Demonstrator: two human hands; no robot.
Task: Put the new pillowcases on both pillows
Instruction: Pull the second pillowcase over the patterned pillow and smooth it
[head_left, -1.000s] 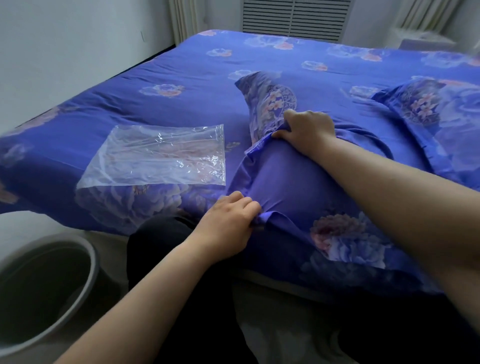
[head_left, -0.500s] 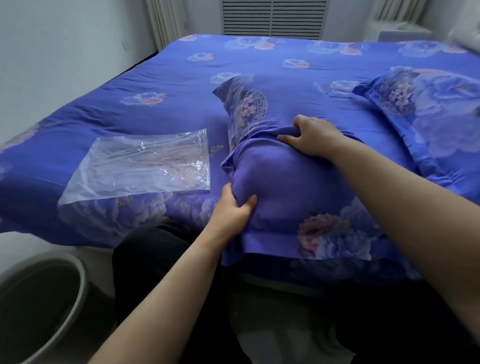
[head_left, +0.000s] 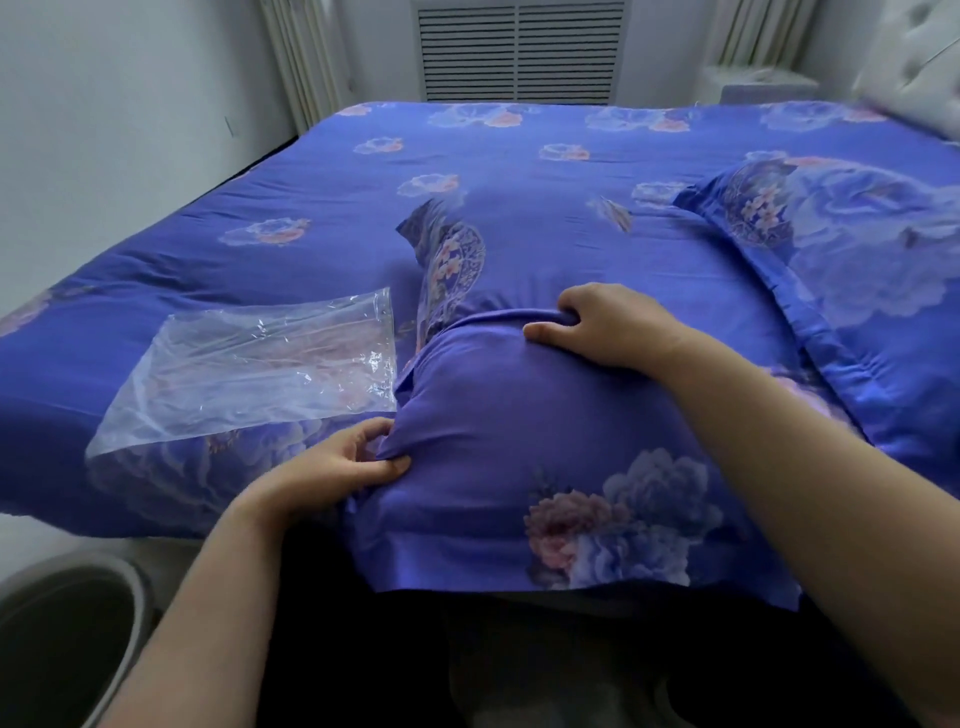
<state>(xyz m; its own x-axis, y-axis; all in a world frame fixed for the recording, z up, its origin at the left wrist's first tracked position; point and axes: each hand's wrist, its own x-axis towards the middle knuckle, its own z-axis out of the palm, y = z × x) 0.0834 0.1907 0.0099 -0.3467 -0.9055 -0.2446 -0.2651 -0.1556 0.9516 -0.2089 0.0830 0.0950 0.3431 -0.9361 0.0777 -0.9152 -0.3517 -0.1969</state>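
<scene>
Blue floral fabric covered nearly everything: the pillow (head_left: 519, 441) in its new pillowcase lay at the near edge of the bed (head_left: 363, 218), its flat border hanging over the side. The left hand (head_left: 343, 462) pinched the pillowcase's near-left corner between thumb and curled fingers. The right hand (head_left: 597, 327) gripped a fold of the fabric along the pillow's far edge, fingers curled into it. A second pillow (head_left: 857, 270) in matching cloth lay to the right, just beside the first. A clear plastic bag (head_left: 260, 369) lay flat on the bed to the left, touching the pillow's left edge. A grey bin (head_left: 132, 597) stood on the floor at lower left.
</scene>
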